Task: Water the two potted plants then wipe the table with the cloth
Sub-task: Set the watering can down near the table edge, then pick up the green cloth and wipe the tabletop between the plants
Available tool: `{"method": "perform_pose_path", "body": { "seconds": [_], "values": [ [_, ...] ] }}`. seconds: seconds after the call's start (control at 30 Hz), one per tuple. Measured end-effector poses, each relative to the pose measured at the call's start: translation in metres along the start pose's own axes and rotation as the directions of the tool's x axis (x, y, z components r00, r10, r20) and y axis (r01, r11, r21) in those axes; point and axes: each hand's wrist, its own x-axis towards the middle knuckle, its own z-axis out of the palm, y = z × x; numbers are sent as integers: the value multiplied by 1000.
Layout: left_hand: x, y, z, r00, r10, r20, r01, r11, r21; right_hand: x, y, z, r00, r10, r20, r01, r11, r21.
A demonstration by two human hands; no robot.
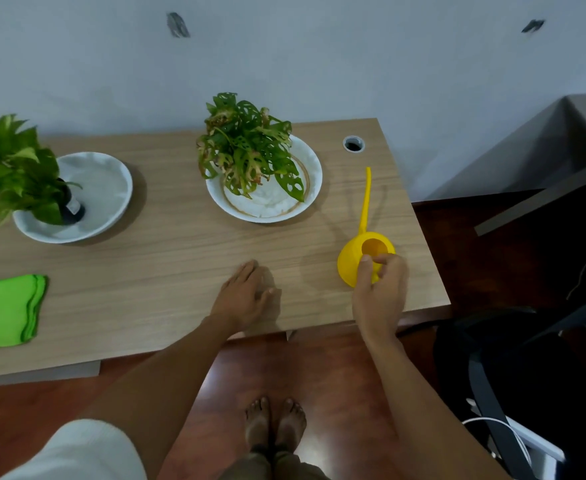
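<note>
A yellow watering can with a long thin spout pointing away from me stands near the table's right edge. My right hand is closed around its near side, thumb by the round opening. My left hand lies flat on the wooden table, fingers apart, holding nothing. One potted plant with holed leaves sits in a white dish at the back centre. A second potted plant in a dark pot sits in a white dish at the left. A folded green cloth lies at the front left.
A round cable hole is in the table's back right corner. A dark office chair stands to the right of the table. The wall runs right behind the table. My bare feet stand on the reddish floor.
</note>
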Motion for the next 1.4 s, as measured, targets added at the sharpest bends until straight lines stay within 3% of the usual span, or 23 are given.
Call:
{"method": "perform_pose_path", "body": {
  "seconds": [0.1, 0.27, 0.5, 0.67, 0.9, 1.07, 1.17, 1.27, 1.4],
  "values": [
    [-13, -7, -18, 1000, -19, -6, 19, 1000, -10, -5, -22, 17, 962, -133, 239, 110, 988, 106],
    [-57, -32, -53, 981, -167, -104, 164, 986, -37, -30, -59, 60, 803, -167, 572, 116, 985, 125],
    [-136, -108, -111, 911, -335, -242, 324, 942, -83, -102, -125, 135, 547, -225, 807, 200, 970, 135],
    [-184, -183, -149, 865, -414, -283, 393, 910, -129, -165, -178, 190, 457, -229, 860, 224, 965, 138],
    [-229, -315, -202, 804, -512, -302, 455, 857, -242, -257, -244, 276, 463, -131, 877, 109, 990, 90],
    [-229, -395, -225, 768, -568, -296, 466, 813, -350, -299, -273, 338, 476, 50, 878, -67, 998, -20],
    [-217, -422, -228, 759, -588, -281, 475, 794, -379, -317, -285, 365, 524, 138, 840, -120, 989, -87],
    [-204, -432, -226, 705, -647, -290, 496, 743, -449, -331, -294, 386, 592, 214, 777, -158, 976, -148],
    [-194, -437, -225, 641, -742, -198, 508, 603, -615, -346, -302, 399, 567, 365, 738, -268, 929, -254]
  ]
}}
